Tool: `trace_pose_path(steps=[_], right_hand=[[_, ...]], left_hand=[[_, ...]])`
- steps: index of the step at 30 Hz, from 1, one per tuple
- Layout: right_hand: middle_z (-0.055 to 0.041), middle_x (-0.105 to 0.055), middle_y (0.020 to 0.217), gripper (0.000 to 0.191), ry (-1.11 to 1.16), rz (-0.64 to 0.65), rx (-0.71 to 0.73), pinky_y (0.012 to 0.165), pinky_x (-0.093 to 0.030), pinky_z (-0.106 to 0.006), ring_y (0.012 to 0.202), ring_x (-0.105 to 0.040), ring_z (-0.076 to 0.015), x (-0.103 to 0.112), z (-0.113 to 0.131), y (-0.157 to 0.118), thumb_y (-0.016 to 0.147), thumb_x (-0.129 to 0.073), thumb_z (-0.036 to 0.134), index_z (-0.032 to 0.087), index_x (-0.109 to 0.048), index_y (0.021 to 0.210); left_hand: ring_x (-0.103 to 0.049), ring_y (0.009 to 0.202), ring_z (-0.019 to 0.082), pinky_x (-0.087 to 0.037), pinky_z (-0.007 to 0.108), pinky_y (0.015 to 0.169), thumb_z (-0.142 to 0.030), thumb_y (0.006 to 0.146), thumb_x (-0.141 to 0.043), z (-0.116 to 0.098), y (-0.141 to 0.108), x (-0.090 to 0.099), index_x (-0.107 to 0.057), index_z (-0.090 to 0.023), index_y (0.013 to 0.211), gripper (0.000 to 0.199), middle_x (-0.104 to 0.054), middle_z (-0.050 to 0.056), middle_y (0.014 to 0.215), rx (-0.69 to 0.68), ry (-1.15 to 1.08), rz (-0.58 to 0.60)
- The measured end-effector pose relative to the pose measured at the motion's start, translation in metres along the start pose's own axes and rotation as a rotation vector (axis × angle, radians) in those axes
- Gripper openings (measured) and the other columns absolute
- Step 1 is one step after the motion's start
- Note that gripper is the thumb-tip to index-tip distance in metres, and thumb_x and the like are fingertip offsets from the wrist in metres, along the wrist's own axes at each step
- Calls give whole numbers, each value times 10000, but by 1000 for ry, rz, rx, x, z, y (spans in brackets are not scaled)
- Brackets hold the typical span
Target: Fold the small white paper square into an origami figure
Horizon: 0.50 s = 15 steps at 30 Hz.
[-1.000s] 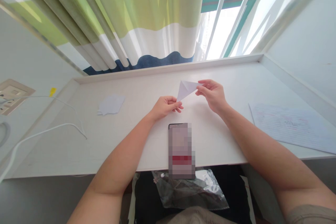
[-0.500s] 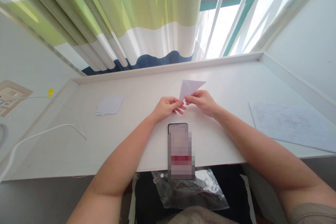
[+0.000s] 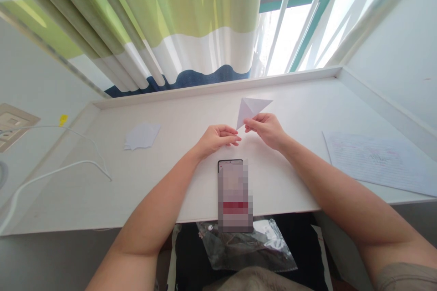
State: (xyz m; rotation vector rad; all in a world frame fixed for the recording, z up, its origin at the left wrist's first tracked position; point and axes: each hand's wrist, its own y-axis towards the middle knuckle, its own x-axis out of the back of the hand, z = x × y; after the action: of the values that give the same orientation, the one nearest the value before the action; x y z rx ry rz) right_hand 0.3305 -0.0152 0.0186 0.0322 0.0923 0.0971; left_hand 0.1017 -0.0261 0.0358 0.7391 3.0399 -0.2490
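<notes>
A folded white paper with a pointed, triangular outline is raised over the white desk, its creases visible. My right hand pinches its lower right edge between thumb and fingers. Just left of the paper's lower tip, my left hand has its fingers loosely apart and holds nothing. Below both hands lies a phone with a partly pixelated screen, near the front edge of the desk.
Folded white papers lie on the desk at the left. Written sheets rest at the right. White cables run in from the left. A clear plastic bag is below the desk's front edge. A curtain hangs behind.
The folded paper has moved slightly up and right with my right hand, tilting a little. My left hand has come away from the paper's lower corner.
</notes>
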Motion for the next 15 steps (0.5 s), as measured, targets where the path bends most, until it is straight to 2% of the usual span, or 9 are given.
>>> trace_pose_path(steps=[6,10,15], right_hand=[[-45,-769,712,459,-8,7,6,781,-594,-390,714,-714,-192,-4,1,-1,677,-1003,609,215,-769,700],[-45,-762,702,492,2,11,-6,777,-595,-396,710,-712,-195,-6,2,-2,650,-1009,634,216,-751,688],[-54,-779,742,468,-60,147,-28,768,-570,-366,741,-713,-192,-6,3,-5,725,-962,649,210,-802,748]], left_hand=[[-792,753,202,-517,275,641,-560,774,-949,3,3,-6,-740,-156,880,468,-833,104,854,-50,42,-79],[-779,742,196,-515,267,608,-588,774,-937,5,5,-8,-744,-162,859,475,-821,93,843,-75,57,-98],[-774,761,194,-519,263,606,-590,775,-917,4,5,-7,-768,-166,856,456,-820,88,864,-92,64,-81]])
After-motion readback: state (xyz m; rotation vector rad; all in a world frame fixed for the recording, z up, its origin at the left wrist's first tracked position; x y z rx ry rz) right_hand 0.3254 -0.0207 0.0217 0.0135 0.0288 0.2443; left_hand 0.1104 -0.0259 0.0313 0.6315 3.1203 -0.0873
